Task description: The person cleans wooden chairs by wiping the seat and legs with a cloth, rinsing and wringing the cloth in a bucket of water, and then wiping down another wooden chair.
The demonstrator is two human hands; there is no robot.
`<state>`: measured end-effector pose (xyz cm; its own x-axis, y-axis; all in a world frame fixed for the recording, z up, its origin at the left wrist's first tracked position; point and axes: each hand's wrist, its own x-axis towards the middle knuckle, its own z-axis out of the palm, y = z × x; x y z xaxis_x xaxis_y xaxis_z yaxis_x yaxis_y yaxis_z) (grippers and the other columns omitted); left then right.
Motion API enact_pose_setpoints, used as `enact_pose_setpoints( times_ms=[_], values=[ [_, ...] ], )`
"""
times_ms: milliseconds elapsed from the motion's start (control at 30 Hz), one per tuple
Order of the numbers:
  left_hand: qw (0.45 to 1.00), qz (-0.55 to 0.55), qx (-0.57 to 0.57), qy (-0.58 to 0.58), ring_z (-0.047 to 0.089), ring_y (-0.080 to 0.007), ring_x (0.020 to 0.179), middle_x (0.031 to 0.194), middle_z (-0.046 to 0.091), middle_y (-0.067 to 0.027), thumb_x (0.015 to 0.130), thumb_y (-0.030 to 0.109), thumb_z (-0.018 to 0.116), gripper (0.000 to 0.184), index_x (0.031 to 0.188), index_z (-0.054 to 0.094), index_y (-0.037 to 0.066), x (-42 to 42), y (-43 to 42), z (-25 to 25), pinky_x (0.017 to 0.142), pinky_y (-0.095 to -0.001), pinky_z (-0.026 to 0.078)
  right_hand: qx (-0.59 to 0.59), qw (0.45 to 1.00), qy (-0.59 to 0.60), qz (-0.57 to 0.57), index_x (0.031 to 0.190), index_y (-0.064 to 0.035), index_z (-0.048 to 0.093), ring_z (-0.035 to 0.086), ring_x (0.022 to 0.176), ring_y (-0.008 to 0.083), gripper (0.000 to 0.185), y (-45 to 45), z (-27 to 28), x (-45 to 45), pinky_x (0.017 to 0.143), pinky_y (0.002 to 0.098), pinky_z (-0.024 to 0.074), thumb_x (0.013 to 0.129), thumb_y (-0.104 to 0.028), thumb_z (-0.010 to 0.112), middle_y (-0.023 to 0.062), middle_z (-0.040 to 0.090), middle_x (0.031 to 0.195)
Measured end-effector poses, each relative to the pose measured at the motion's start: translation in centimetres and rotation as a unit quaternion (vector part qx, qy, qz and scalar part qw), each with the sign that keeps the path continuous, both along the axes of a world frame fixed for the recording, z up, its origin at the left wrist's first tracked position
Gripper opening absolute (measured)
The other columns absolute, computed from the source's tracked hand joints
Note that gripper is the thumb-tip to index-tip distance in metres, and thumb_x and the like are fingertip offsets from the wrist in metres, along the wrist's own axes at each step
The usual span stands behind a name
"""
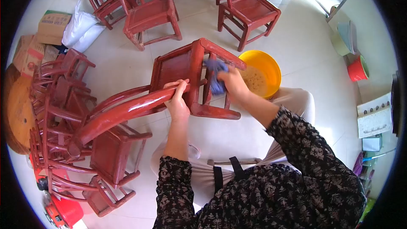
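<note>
A red wooden chair [174,68] is tilted on its side in front of me, its legs pointing right. My left hand [178,99] is wrapped round the chair's back post near the seat. A blue cloth [218,76], blurred by motion, is in my right hand [231,80], against the bars between the chair legs. Just beyond my right hand, a yellow basin [275,74] on the floor holds cloudy brownish water.
Red chairs [152,15] stand across the far floor, and more chairs [112,157] are heaped at the left. Cardboard boxes [53,27] and white bags [80,27] sit at the upper left. A red bucket [357,70] is by the right wall.
</note>
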<state>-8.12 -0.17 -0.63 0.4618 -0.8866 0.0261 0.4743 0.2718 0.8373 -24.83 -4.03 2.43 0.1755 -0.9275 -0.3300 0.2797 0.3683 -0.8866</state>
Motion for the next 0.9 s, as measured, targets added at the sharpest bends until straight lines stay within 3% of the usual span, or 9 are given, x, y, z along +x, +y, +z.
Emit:
enact_pose_setpoints(
  times_ms=[100,133,233,300,467,533,600,733,900],
  values=[
    [1.0,-0.001,0.014,-0.013,0.061,-0.0253,0.088,0.089,0.059,-0.0104,0.075,-0.002,0.064,0.018,0.086,0.052,0.003,-0.5,0.3,0.4,0.083,-0.0335,0.046,-0.063,0.997,0.046,-0.002,0.105,0.0033,0.052,0.058,0.082,0.0223,0.036,-4.1,0.0,3.2,0.071,0.0331,0.0473,0.072,-0.01,0.056,0.0145,0.057,0.094],
    [1.0,0.007,0.006,-0.012,0.061,-0.0257,0.088,0.089,0.059,-0.0106,0.075,-0.002,0.064,0.018,0.086,0.052,0.004,-0.4,0.2,0.5,0.084,-0.0339,0.045,-0.153,0.971,0.169,-0.065,0.11,0.0045,0.051,0.053,0.102,0.0334,0.043,-4.1,-0.4,4.7,0.085,0.0374,0.044,0.071,-0.012,0.057,0.0242,0.05,0.115],
    [1.0,0.012,0.016,-0.017,0.061,-0.026,0.089,0.088,0.06,-0.0112,0.075,-0.002,0.064,0.017,0.086,0.051,0.003,0.3,-0.2,0.1,0.084,-0.034,0.045,-0.331,0.891,0.311,-0.03,0.12,0.0089,0.04,0.038,0.12,0.0403,0.06,0.6,-1.5,5.6,0.1,0.0383,0.0346,0.066,-0.01,0.058,0.0297,0.034,0.132],
    [0.999,0.009,0.032,-0.024,0.062,-0.0248,0.086,0.087,0.06,-0.0114,0.074,-0.002,0.064,0.017,0.086,0.051,0.002,0.4,-0.6,0.5,0.082,-0.034,0.047,-0.306,0.9,0.305,0.056,0.124,0.0098,0.037,0.036,0.122,0.0404,0.065,4.1,-3.1,5.1,0.103,0.0388,0.0309,0.064,-0.007,0.057,0.0292,0.032,0.134],
    [0.999,0.018,0.029,-0.01,0.062,-0.0238,0.084,0.087,0.06,-0.0113,0.074,-0.004,0.063,0.017,0.086,0.052,0.002,0.5,-0.8,0.3,0.08,-0.0336,0.048,-0.417,0.745,0.467,0.231,0.123,0.0058,0.042,0.038,0.121,0.0368,0.064,10.0,-4.7,0.9,0.102,0.042,0.0317,0.06,0.0,0.054,0.0247,0.039,0.13],
    [0.999,0.022,0.031,-0.013,0.062,-0.0236,0.084,0.087,0.06,-0.0113,0.074,-0.004,0.063,0.017,0.085,0.052,0.002,0.4,-0.8,0.5,0.08,-0.0334,0.048,-0.353,0.813,0.407,0.222,0.117,0.0053,0.048,0.044,0.115,0.0359,0.056,9.4,-5.9,-1.3,0.099,0.0403,0.0354,0.062,0.001,0.053,0.0227,0.047,0.122],
    [0.999,0.021,0.036,-0.017,0.062,-0.0233,0.083,0.086,0.06,-0.0112,0.074,-0.005,0.063,0.015,0.084,0.053,0.001,0.4,-0.6,0.9,0.079,-0.0329,0.049,-0.115,0.917,0.338,0.179,0.116,0.0045,0.05,0.048,0.108,0.0392,0.053,7.9,-7.2,-2.3,0.095,0.0395,0.0395,0.064,0.0,0.053,0.025,0.051,0.116],
    [0.999,0.028,0.035,-0.018,0.062,-0.0231,0.083,0.085,0.06,-0.0115,0.074,-0.004,0.062,0.014,0.083,0.053,0.001,0.3,-0.5,0.5,0.077,-0.0334,0.05,-0.356,0.846,0.378,0.121,0.118,0.009,0.043,0.04,0.116,0.0409,0.057,8.9,-6.8,0.5,0.099,0.0408,0.0347,0.064,-0.005,0.055,0.0229,0.045,0.124],
    [0.999,0.026,0.042,-0.011,0.063,-0.0239,0.082,0.085,0.06,-0.0121,0.075,-0.004,0.061,0.012,0.082,0.053,0.002,1.8,-0.5,0.6,0.077,-0.0345,0.05,-0.345,0.718,0.532,0.289,0.119,0.0004,0.049,0.042,0.113,0.0338,0.06,8.1,-11.6,-3.4,0.093,0.0413,0.0387,0.062,-0.011,0.061,0.0159,0.044,0.128]
  ],
)
